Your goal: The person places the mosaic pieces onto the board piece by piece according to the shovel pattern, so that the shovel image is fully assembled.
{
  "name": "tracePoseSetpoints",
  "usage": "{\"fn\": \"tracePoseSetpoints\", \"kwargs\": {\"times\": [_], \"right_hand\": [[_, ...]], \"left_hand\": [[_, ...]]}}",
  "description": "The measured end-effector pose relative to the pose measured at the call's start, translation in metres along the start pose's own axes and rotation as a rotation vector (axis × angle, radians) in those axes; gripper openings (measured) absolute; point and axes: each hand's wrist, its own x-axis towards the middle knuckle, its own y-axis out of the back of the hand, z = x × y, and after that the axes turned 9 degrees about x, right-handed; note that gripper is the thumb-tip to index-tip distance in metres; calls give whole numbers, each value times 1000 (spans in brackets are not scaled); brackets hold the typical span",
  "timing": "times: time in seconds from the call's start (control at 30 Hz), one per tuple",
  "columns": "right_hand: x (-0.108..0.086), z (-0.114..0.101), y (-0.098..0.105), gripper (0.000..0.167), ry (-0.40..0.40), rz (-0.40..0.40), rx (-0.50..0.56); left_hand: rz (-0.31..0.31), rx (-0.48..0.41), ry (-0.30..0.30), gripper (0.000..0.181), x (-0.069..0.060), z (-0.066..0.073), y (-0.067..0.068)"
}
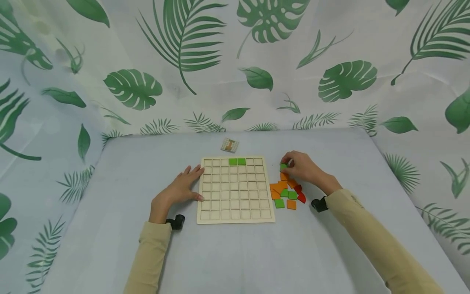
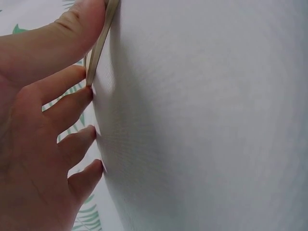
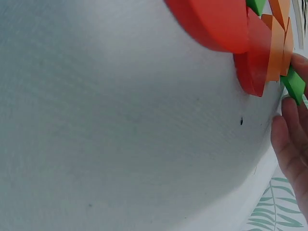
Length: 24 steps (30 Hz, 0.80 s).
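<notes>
A pale wooden grid board (image 1: 235,200) lies on the table with two green square tiles (image 1: 237,161) side by side in its far row. Against the board's left edge rests my left hand (image 1: 180,187), its fingers spread; thumb and fingertips touch the rim, and in the left wrist view the thumb lies on the board's edge (image 2: 98,53). To the right of the board, my right hand (image 1: 302,166) pinches a green tile (image 1: 283,167) between thumb and fingers. That green tile (image 3: 294,85) also shows at the right side of the right wrist view.
Orange tiles (image 1: 291,204), green tiles (image 1: 279,203) and red curved pieces (image 1: 301,197) lie in a loose pile right of the board, some overlapping. A small patterned card (image 1: 229,145) lies beyond the board's far edge. Leaf-printed cloth (image 1: 220,102) hangs behind the table.
</notes>
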Motion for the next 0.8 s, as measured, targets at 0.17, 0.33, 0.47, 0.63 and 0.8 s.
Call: {"fn": "tracePoseSetpoints", "kwargs": {"times": [0.17, 0.33, 0.47, 0.63, 0.8], "right_hand": [[-1, 1, -1, 21, -10, 5, 23], [-3, 1, -2, 22, 32, 28, 27], [-5, 1, -1, 22, 50, 36, 28], [-3, -2, -1, 22, 67, 45, 25], [-1, -5, -2, 22, 79, 59, 20]], "left_hand": [[-8, -18, 14, 101, -1, -2, 0], [2, -8, 8, 100, 0, -4, -1], [4, -4, 4, 100, 1, -4, -1], [4, -11, 7, 100, 1, -4, 0], [5, -13, 8, 100, 1, -3, 0]]}}
